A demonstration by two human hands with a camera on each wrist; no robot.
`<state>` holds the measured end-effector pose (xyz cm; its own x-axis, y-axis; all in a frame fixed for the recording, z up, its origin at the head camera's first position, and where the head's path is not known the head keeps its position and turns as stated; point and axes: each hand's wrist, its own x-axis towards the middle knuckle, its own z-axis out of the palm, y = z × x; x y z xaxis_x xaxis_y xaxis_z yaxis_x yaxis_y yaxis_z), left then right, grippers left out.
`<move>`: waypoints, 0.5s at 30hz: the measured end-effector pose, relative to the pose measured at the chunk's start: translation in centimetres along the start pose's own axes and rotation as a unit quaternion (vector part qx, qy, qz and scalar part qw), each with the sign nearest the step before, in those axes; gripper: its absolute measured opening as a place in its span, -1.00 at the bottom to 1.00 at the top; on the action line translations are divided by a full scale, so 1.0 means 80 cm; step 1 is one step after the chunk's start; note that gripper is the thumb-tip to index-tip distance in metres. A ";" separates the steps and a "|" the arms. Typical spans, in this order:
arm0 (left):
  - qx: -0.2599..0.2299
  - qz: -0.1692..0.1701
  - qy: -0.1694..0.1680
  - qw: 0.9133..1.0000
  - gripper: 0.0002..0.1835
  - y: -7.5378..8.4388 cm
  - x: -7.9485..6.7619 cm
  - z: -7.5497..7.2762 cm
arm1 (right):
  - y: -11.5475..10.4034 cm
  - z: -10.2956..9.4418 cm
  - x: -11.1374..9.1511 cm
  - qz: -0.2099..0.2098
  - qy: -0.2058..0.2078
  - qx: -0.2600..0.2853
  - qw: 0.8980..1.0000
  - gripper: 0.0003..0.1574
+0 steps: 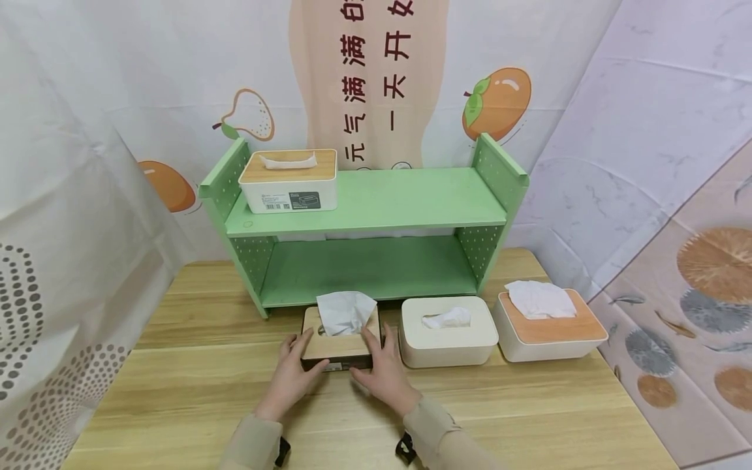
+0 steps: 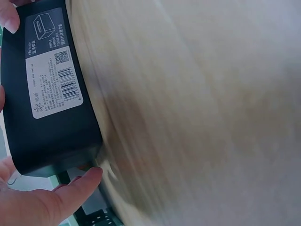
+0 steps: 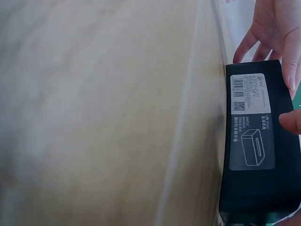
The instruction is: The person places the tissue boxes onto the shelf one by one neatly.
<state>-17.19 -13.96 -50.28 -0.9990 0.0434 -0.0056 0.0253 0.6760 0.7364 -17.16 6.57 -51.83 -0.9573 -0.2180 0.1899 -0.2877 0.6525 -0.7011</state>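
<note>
Well, a left hand (image 1: 297, 367) and a right hand (image 1: 382, 370) both grip one black tissue box (image 1: 346, 344) by its ends, on the tabletop (image 1: 205, 372), before the green rack (image 1: 411, 196)'s front edge. Toward the tabletop's right edge stand two more, a cream-lidded box (image 1: 449, 336) and an orange-lidded box (image 1: 549, 331). Beyond, a labelled box (image 1: 282, 196), the fourth, occupies the rack's upper-left corner.

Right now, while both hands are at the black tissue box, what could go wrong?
A white box stands close beside the right hand, so a sideways move might bump it. The green shelf is just behind the black tissue box; careless lifting could hit its edge. The white tissue sticks up, so it may catch there too.
</note>
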 end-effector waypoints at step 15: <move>0.001 0.019 0.002 1.000 -0.23 -0.004 0.004 0.007 | 0.001 0.000 0.008 0.027 -0.034 -0.013 0.999 -0.11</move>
<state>-17.48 -13.75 -50.89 -0.9975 0.0655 0.0253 0.0630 0.6752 0.7349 -17.77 6.51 -51.79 -0.9675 -0.2305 0.1037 -0.2367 0.6829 -0.6911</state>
